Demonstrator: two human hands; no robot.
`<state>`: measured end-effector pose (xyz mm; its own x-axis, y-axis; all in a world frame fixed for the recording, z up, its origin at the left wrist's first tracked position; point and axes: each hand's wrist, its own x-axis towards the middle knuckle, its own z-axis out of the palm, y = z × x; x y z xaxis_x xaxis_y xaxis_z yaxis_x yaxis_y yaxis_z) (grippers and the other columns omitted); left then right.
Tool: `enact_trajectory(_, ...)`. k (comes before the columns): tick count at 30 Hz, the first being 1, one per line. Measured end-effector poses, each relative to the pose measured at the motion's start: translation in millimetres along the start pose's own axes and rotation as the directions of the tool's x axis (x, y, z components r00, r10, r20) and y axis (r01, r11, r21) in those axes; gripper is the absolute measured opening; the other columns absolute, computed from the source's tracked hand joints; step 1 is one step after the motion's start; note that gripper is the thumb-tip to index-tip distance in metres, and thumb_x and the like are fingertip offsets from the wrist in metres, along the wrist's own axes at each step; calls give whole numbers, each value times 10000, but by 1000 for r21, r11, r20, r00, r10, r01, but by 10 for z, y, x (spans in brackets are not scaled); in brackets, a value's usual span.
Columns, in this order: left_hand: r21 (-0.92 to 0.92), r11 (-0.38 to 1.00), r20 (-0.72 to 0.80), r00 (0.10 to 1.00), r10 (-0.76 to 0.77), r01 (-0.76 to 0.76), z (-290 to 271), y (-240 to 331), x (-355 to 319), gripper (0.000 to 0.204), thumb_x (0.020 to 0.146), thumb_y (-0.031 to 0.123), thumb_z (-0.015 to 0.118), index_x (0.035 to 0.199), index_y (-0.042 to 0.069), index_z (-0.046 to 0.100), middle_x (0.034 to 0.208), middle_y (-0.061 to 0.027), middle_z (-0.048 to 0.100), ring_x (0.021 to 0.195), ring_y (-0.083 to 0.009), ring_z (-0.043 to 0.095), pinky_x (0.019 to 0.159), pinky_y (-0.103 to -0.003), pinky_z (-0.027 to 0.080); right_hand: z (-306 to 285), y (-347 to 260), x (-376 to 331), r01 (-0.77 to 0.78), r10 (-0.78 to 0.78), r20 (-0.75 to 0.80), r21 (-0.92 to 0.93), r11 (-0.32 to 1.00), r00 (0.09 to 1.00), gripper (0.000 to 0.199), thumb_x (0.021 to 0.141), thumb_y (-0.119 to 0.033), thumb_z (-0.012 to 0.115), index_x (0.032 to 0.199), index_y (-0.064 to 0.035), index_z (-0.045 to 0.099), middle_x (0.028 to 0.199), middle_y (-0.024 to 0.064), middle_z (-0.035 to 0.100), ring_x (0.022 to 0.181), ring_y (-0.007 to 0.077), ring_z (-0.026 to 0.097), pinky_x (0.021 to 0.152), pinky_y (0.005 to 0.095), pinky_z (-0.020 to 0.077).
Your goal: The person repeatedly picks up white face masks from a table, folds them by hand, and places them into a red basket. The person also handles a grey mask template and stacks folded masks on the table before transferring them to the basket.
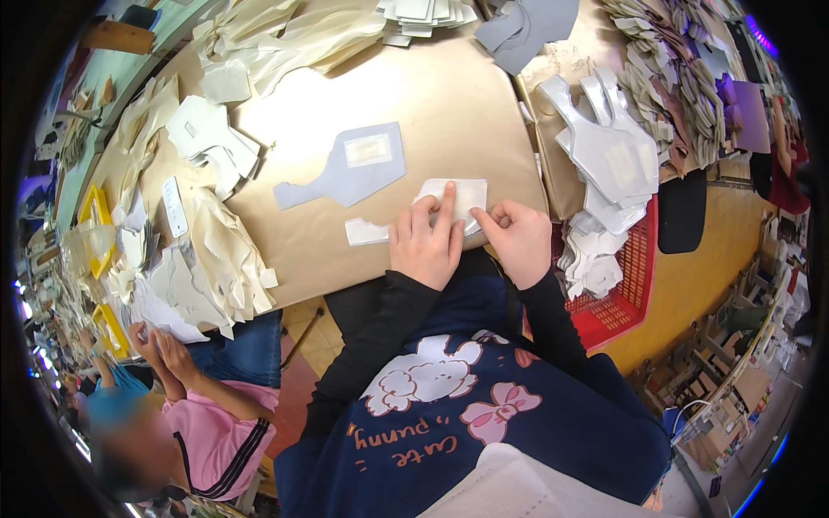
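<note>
A white cut shoe-upper-like piece (367, 231) lies near the front edge of the tan table, with a paler patch on its wide right part. My left hand (427, 242) rests flat on it with fingers spread, the forefinger stretched over the patch. At the piece's right edge, my right hand (522, 242) is closed, thumb and forefinger pinched together against that edge. Just how much of the edge sits between those fingertips is hard to make out. Behind my left hand lies a grey-blue piece (363, 187) of similar shape, bearing a white rectangular patch (368, 151).
Stacked white-grey pieces (609, 142) stand at the right, above a red plastic basket (626, 289). Cream sheets (229, 246) and white pieces (211, 142) pile up at the left. A co-worker in pink (220, 423) sits at left. Grey pieces (528, 33) lie at the back.
</note>
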<state>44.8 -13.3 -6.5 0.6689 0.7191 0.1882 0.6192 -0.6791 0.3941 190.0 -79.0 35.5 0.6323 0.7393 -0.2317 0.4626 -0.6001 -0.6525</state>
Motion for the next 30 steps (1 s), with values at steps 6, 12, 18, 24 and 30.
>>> enact_trajectory(6, 74, 997, 156, 988, 6, -18, -31, 30, -20, 683, 947, 421, 594, 1535, 111, 437, 1550, -65, 425, 1415, -256, 375, 1084, -431, 294, -30, 124, -93, 604, -599, 97, -208, 769, 795, 359, 947, -277, 654, 1290, -178, 685, 1362, 33, 641, 1243, 276, 591, 1033, 443, 444)
enact_trajectory(12, 162, 983, 193, 979, 58, -91, 30, 5, -55, 641, 971, 417, 548, 1535, 133, 435, 1634, -21, 342, 1519, -234, 276, 1224, -462, 151, 93, 278, -90, 476, -459, 150, -428, 768, 875, 433, 1065, -295, 418, 1478, -244, 540, 1550, -92, 475, 1513, 303, 282, 1216, 612, 54)
enact_trajectory(18, 78, 968, 235, 948, 216, -240, 9, 11, -207, 604, 947, 330, 605, 1525, 232, 455, 1608, 48, 387, 1481, -192, 350, 1206, -441, 235, 104, 269, 85, 391, -416, 58, -479, 786, 907, 431, 1060, -292, 430, 1476, -260, 538, 1559, -115, 456, 1511, 282, 291, 1218, 598, 96)
enact_trajectory(24, 119, 937, 184, 935, 304, -328, -43, -6, -185, 611, 858, 250, 687, 1449, 296, 539, 1557, 94, 451, 1431, -188, 423, 1177, -441, 304, -1, 302, 220, 406, -409, 53, -283, 869, 911, 432, 1041, -264, 473, 1458, -176, 550, 1585, -1, 427, 1478, 295, 354, 1214, 532, 213)
enact_trajectory(30, -346, 895, 194, 912, 362, -281, -209, -122, -149, 426, 846, 156, 720, 1268, 209, 695, 1373, 37, 630, 1333, -239, 545, 1138, -467, 371, 0, 274, 208, 454, -461, 20, -219, 863, 887, 449, 930, -243, 676, 1355, -107, 627, 1567, 117, 436, 1455, 343, 382, 1203, 523, 242)
